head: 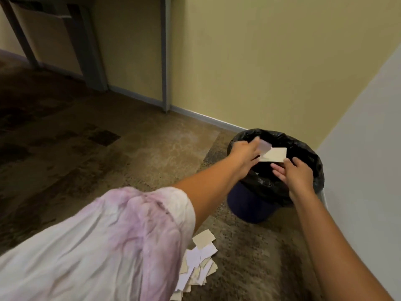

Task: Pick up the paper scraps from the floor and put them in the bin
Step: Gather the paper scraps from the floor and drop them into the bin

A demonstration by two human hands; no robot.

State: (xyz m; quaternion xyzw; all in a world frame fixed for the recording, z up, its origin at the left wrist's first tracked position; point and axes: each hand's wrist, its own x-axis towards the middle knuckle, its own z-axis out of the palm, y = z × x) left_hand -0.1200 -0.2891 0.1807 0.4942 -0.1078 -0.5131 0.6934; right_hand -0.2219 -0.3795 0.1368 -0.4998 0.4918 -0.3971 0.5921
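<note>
The left hand (244, 152) pinches pale paper scraps (273, 154) above the bin (303, 153); the right hand (296, 171) is relaxed, holding nothing. Scraps are likely light, flexible; grip edges.

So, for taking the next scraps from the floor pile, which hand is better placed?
Probably the right hand: it is open over the bin, holding nothing. The left hand seems to hold paper scraps there. The floor pile lies under the left arm.
</note>
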